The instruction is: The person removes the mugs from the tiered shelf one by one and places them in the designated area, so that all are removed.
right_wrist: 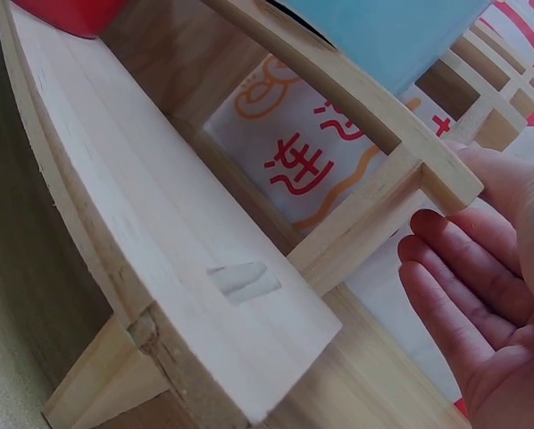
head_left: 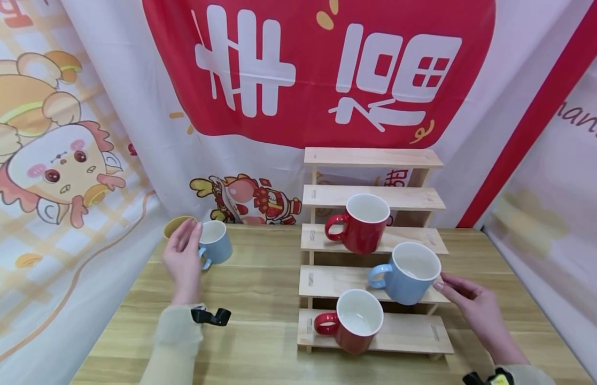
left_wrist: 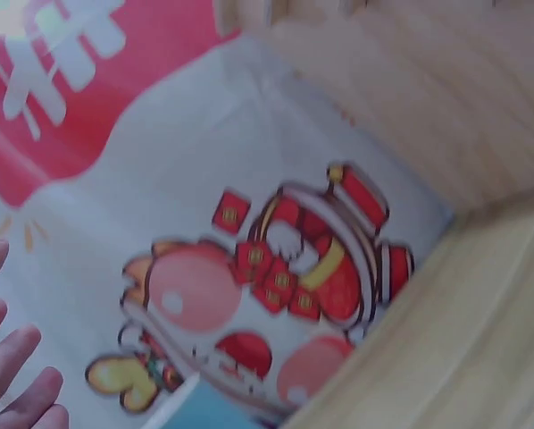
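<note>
In the head view my left hand [head_left: 184,256] is raised in front of a yellow mug [head_left: 178,224], whose body it mostly hides. A light blue mug [head_left: 216,243] stands beside it. In the left wrist view the fingers [left_wrist: 17,357] look loosely extended, holding nothing visible. My right hand [head_left: 476,310] is at the right end of a wooden step rack [head_left: 413,331], its thumb and fingertips near the second step from the bottom. On that step sits another light blue mug [head_left: 406,283]; whether the thumb touches it is unclear. The lower fingers [right_wrist: 454,304] extend below the plank.
A red mug [head_left: 363,230] sits on the middle step, and a second red mug [head_left: 353,326] on the lowest one, handles leftward. The rack stands on a wood-grain table [head_left: 250,321]. Printed cloth [head_left: 260,139] hangs behind and along both sides.
</note>
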A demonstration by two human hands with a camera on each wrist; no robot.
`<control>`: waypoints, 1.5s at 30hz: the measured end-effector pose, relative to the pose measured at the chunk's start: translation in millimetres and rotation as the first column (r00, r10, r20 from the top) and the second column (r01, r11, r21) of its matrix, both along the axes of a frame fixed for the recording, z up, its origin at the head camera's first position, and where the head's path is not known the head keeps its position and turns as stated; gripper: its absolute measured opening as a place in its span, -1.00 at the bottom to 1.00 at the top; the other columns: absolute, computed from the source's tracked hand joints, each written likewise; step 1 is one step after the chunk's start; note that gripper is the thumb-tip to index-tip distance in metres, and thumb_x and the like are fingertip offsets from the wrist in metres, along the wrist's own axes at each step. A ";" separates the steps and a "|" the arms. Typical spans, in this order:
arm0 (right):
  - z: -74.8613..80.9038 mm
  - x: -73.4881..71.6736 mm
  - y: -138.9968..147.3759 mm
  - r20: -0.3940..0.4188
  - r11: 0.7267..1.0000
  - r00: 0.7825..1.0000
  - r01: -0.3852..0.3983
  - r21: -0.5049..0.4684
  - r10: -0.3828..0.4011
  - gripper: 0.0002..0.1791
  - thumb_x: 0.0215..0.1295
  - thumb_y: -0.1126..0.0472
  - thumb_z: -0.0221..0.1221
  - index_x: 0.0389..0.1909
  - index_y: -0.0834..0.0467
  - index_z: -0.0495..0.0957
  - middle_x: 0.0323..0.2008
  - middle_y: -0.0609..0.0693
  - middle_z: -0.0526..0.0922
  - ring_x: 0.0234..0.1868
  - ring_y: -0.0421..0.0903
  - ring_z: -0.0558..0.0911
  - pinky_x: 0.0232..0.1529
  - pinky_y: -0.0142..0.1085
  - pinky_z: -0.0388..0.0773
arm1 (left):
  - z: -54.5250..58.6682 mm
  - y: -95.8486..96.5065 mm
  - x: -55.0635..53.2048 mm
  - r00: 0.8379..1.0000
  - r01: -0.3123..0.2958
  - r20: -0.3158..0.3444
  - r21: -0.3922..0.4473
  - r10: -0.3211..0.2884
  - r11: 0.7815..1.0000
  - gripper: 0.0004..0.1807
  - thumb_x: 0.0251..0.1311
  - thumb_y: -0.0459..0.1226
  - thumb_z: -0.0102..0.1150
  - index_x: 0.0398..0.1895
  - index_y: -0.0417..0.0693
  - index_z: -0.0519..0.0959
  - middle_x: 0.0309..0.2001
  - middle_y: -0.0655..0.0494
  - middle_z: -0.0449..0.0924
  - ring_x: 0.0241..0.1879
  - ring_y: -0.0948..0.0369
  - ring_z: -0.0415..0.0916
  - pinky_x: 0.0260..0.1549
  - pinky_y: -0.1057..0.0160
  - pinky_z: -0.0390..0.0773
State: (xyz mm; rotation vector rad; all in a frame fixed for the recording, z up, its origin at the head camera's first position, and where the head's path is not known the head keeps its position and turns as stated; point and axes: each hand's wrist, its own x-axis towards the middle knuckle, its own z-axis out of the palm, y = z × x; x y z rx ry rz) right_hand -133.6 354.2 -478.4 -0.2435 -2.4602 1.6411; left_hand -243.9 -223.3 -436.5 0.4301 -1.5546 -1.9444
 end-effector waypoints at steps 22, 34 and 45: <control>2.7 -0.9 -2.3 -0.004 1.000 1.000 0.007 -0.020 -0.008 -0.50 0.33 0.08 0.39 0.22 0.21 0.61 -0.14 -0.32 0.73 -0.12 -0.45 0.62 -0.15 -0.57 0.57 | 30.0 89.9 14.6 0.865 0.478 -0.048 -0.225 -0.499 0.849 -0.48 0.21 -0.16 0.47 0.23 -0.07 0.61 0.13 -0.01 0.67 0.12 0.15 0.61 0.14 0.26 0.56; 2.4 0.3 -2.9 0.013 1.000 1.000 0.005 -0.012 -0.005 -0.45 0.35 0.03 0.37 0.25 0.24 0.58 -0.11 -0.34 0.71 -0.10 -0.47 0.62 -0.15 -0.58 0.57 | 51.4 136.5 17.4 0.727 0.654 0.008 -0.312 -0.686 0.689 -0.46 0.19 -0.14 0.48 0.24 0.00 0.61 0.14 0.02 0.66 0.12 0.13 0.61 0.13 0.24 0.58; 1.3 -1.1 -2.4 0.015 1.000 0.999 0.030 -0.004 -0.030 -0.41 0.32 0.02 0.39 0.25 0.27 0.57 -0.13 -0.40 0.69 -0.12 -0.49 0.61 -0.16 -0.59 0.57 | 65.4 168.8 9.2 0.644 0.714 0.011 -0.365 -0.765 0.597 -0.54 0.21 -0.09 0.47 0.17 0.08 0.66 0.08 0.13 0.69 0.09 0.13 0.63 0.12 0.21 0.59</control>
